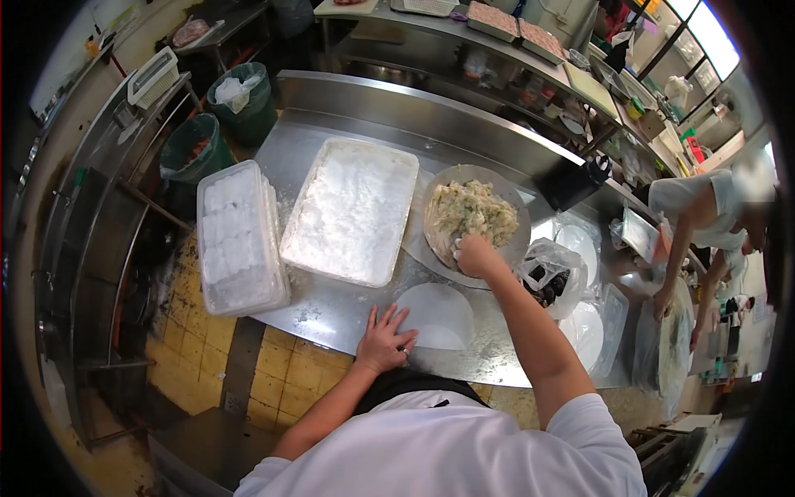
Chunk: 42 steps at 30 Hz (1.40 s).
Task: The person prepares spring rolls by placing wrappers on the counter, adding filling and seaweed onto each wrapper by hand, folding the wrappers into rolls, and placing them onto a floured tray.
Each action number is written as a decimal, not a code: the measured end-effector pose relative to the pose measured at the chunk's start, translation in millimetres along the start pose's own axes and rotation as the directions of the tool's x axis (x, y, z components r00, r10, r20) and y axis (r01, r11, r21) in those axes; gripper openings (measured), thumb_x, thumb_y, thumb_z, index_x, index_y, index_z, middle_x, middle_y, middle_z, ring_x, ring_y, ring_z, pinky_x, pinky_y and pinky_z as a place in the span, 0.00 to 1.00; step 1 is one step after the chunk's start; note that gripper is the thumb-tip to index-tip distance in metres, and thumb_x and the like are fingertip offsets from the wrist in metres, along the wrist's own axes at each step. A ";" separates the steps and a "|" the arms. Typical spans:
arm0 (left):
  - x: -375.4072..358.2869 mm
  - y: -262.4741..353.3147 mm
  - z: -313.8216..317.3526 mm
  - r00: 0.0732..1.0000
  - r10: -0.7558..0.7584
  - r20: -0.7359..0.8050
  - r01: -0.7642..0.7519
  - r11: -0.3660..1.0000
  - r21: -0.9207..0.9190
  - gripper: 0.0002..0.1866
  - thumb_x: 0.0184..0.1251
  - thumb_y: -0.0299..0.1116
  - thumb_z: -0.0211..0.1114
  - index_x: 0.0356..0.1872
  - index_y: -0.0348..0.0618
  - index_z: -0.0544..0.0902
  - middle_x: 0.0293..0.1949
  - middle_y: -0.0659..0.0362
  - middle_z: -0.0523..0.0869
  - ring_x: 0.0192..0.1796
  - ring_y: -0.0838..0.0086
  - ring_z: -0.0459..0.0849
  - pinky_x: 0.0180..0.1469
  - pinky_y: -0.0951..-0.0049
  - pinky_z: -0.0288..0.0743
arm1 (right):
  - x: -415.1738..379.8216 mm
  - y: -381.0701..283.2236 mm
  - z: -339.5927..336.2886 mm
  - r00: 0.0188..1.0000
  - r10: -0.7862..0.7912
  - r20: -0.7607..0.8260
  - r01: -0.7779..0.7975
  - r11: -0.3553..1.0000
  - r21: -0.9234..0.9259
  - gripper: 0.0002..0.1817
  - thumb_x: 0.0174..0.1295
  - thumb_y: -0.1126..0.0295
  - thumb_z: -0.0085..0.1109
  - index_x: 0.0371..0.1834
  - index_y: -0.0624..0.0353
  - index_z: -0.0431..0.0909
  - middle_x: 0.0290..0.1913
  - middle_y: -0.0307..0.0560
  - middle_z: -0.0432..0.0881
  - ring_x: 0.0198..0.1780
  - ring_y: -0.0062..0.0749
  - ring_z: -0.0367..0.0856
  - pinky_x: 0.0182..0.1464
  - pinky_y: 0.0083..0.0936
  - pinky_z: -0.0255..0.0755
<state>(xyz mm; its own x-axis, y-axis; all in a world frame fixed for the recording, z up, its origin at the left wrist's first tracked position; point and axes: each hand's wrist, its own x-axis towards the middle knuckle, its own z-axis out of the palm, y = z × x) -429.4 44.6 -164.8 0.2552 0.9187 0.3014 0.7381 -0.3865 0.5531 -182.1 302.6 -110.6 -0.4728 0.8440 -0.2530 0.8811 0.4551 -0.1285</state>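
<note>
My right hand [479, 257] is closed at the near rim of a large round bowl [522, 240]. The bowl holds a lumpy, pale mixture [472, 207] with green and orange bits. What the fingers grip is mostly hidden; a small greyish part shows beside them at the mixture. My left hand [387, 340] rests at the table's near edge with fingers spread, its fingertips by a thin, pale round sheet [439, 315]. Left of the bowl lies a white tray [411, 170] spread with white powder [352, 211].
Stacked clear plastic containers [240, 240] overhang the steel table's [331, 124] left side. Right of the bowl are a plastic bag with dark items [551, 277], white discs [584, 335] and a black container [575, 184]. A co-worker [700, 207] handles a plastic-covered round thing at right.
</note>
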 end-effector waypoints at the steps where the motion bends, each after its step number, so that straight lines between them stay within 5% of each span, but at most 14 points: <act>1: 0.2 -0.7 0.1 1.000 0.001 0.001 -0.001 1.000 0.004 0.12 0.64 0.45 0.78 0.48 0.63 0.96 0.75 0.53 0.83 0.81 0.48 0.74 0.83 0.28 0.57 | 2.5 -7.0 -0.3 1.000 -0.023 0.014 0.023 1.000 -0.016 0.14 0.65 0.66 0.63 0.38 0.67 0.92 0.42 0.68 0.92 0.50 0.67 0.91 0.57 0.53 0.85; 5: -1.1 -0.9 2.2 1.000 0.001 0.007 -0.001 1.000 0.007 0.12 0.63 0.44 0.77 0.48 0.63 0.96 0.76 0.53 0.82 0.81 0.48 0.75 0.83 0.27 0.57 | -6.8 -31.7 -38.8 1.000 0.013 0.020 -0.018 0.963 0.268 0.13 0.67 0.69 0.65 0.45 0.67 0.93 0.40 0.64 0.93 0.42 0.56 0.93 0.49 0.46 0.85; 10: -0.2 -0.9 2.3 1.000 -0.011 0.008 0.011 1.000 -0.006 0.12 0.65 0.44 0.76 0.47 0.63 0.96 0.76 0.54 0.83 0.82 0.49 0.73 0.84 0.27 0.56 | 16.3 -0.3 -42.2 0.986 0.121 0.112 -0.163 0.616 0.771 0.17 0.64 0.71 0.71 0.54 0.66 0.93 0.37 0.59 0.93 0.35 0.40 0.91 0.43 0.38 0.83; 11: -1.2 -2.1 4.9 1.000 -0.009 0.001 0.009 1.000 -0.004 0.11 0.65 0.44 0.76 0.47 0.63 0.96 0.76 0.54 0.83 0.82 0.49 0.74 0.84 0.27 0.56 | 32.4 6.3 -27.7 0.964 0.247 0.098 -0.224 0.561 0.797 0.16 0.67 0.68 0.70 0.52 0.67 0.93 0.39 0.64 0.93 0.37 0.48 0.92 0.45 0.41 0.83; 14: -1.1 -3.0 5.2 1.000 0.000 -0.016 0.000 1.000 -0.009 0.12 0.64 0.43 0.77 0.47 0.63 0.96 0.75 0.54 0.83 0.81 0.49 0.75 0.83 0.27 0.59 | 55.9 -6.7 -16.5 0.929 0.291 -0.229 -0.134 0.841 0.525 0.15 0.66 0.67 0.68 0.46 0.70 0.92 0.40 0.70 0.92 0.41 0.59 0.92 0.48 0.46 0.82; 17: -1.8 -3.7 4.7 1.000 0.009 -0.024 -0.009 1.000 -0.006 0.12 0.63 0.43 0.78 0.48 0.63 0.95 0.75 0.53 0.83 0.80 0.49 0.76 0.82 0.28 0.60 | 71.3 -24.6 14.1 0.952 0.119 -0.283 -0.062 0.978 0.200 0.15 0.65 0.66 0.67 0.41 0.72 0.90 0.42 0.74 0.90 0.45 0.67 0.90 0.51 0.49 0.81; 20: -1.6 -1.2 4.6 0.999 0.014 -0.030 -0.013 1.000 0.010 0.12 0.64 0.43 0.78 0.48 0.63 0.96 0.74 0.53 0.84 0.79 0.49 0.77 0.81 0.28 0.61 | 62.1 -31.2 14.5 0.974 0.053 -0.222 -0.003 0.976 0.217 0.14 0.62 0.68 0.67 0.38 0.72 0.88 0.42 0.74 0.89 0.47 0.70 0.89 0.52 0.51 0.81; 23: -0.1 0.7 2.7 0.999 0.021 -0.034 -0.020 1.000 0.014 0.12 0.64 0.43 0.78 0.48 0.63 0.96 0.74 0.53 0.84 0.78 0.49 0.77 0.81 0.28 0.62 | 29.1 -30.3 -29.9 0.992 -0.025 -0.123 0.068 0.931 0.358 0.12 0.67 0.68 0.68 0.38 0.71 0.88 0.36 0.60 0.91 0.41 0.56 0.90 0.47 0.46 0.80; 26: 1.3 1.2 1.2 1.000 0.019 -0.023 -0.019 1.000 0.004 0.12 0.65 0.43 0.78 0.49 0.62 0.95 0.73 0.53 0.84 0.78 0.49 0.77 0.81 0.28 0.61 | -3.7 -23.9 -63.0 0.991 0.013 0.132 -0.103 0.698 0.709 0.13 0.72 0.67 0.70 0.38 0.70 0.89 0.34 0.39 0.88 0.36 0.34 0.85 0.42 0.38 0.76; 29: 0.1 -0.9 1.8 1.000 0.003 -0.011 -0.003 1.000 -0.002 0.14 0.65 0.44 0.77 0.51 0.58 0.94 0.74 0.54 0.83 0.80 0.50 0.76 0.83 0.30 0.59 | -41.6 -20.9 -58.9 0.959 -0.043 0.281 -0.261 0.260 0.930 0.16 0.70 0.63 0.73 0.46 0.69 0.91 0.31 0.50 0.87 0.36 0.28 0.82 0.40 0.31 0.78; 32: -1.4 -2.9 5.6 1.000 -0.030 -0.004 0.030 0.999 -0.040 0.16 0.64 0.43 0.78 0.51 0.53 0.91 0.75 0.55 0.83 0.81 0.52 0.74 0.85 0.32 0.56 | -96.6 -55.5 -73.1 0.964 -0.015 0.264 -0.229 0.452 0.862 0.13 0.72 0.64 0.73 0.44 0.66 0.91 0.37 0.35 0.89 0.36 0.26 0.81 0.42 0.33 0.76; 35: 1.7 -0.9 2.5 0.998 -0.062 0.025 0.063 0.996 -0.065 0.16 0.63 0.43 0.79 0.48 0.50 0.89 0.75 0.54 0.83 0.82 0.52 0.73 0.86 0.34 0.54 | -131.8 -72.9 -26.7 0.987 -0.057 0.152 -0.072 0.685 0.725 0.12 0.71 0.65 0.74 0.48 0.64 0.91 0.37 0.46 0.93 0.35 0.34 0.86 0.48 0.36 0.80; 38: 1.9 -1.0 2.2 0.997 -0.070 0.027 0.072 0.994 -0.079 0.16 0.62 0.41 0.80 0.46 0.48 0.87 0.75 0.54 0.84 0.82 0.51 0.74 0.87 0.35 0.53 | -155.6 -101.4 17.3 0.991 -0.119 0.054 0.049 0.721 0.691 0.11 0.65 0.70 0.74 0.47 0.61 0.92 0.39 0.56 0.91 0.43 0.47 0.90 0.55 0.41 0.83; 42: 0.7 -4.2 -0.1 0.995 -0.072 0.073 0.078 0.994 -0.081 0.15 0.62 0.37 0.78 0.48 0.47 0.86 0.76 0.53 0.83 0.83 0.50 0.73 0.88 0.36 0.52 | -164.3 -113.4 80.2 0.953 -0.218 -0.209 0.290 0.855 0.429 0.11 0.57 0.74 0.74 0.44 0.59 0.91 0.42 0.55 0.88 0.52 0.57 0.87 0.58 0.47 0.83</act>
<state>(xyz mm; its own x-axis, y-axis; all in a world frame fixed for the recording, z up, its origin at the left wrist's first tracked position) -432.3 46.8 -166.8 0.2461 0.9478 0.2029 0.7029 -0.3186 0.6360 -203.8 89.5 -131.4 -0.6445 0.7645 -0.0125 0.6194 0.5124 -0.5948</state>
